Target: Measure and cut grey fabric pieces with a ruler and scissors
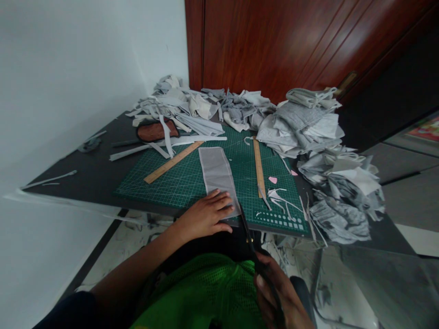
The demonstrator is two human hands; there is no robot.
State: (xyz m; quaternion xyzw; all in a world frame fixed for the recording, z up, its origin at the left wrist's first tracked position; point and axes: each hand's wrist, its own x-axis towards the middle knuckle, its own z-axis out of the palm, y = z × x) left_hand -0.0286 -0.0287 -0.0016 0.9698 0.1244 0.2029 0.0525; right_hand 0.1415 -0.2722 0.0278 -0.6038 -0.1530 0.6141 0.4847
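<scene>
A long grey piece of fabric (216, 168) with a pale edge lies on the green cutting mat (181, 183). Across its near end rests my left hand (211, 212), palm down with the fingers spread. My right hand (276, 292) grips black scissors (247, 230) below the table's front edge. The blades point away from me, and their tips are at the near right corner of the fabric. Whether the blades touch the cloth I cannot tell.
Two wooden rulers (174, 162) lie on the mat, left and right of the fabric. Heaps of grey and white cloth scraps (240, 107) line the back. Folded cloth (302, 121) is stacked at right. A brown, dark-edged piece (152, 131) sits at left; thin offcuts (281, 198) lie near the right.
</scene>
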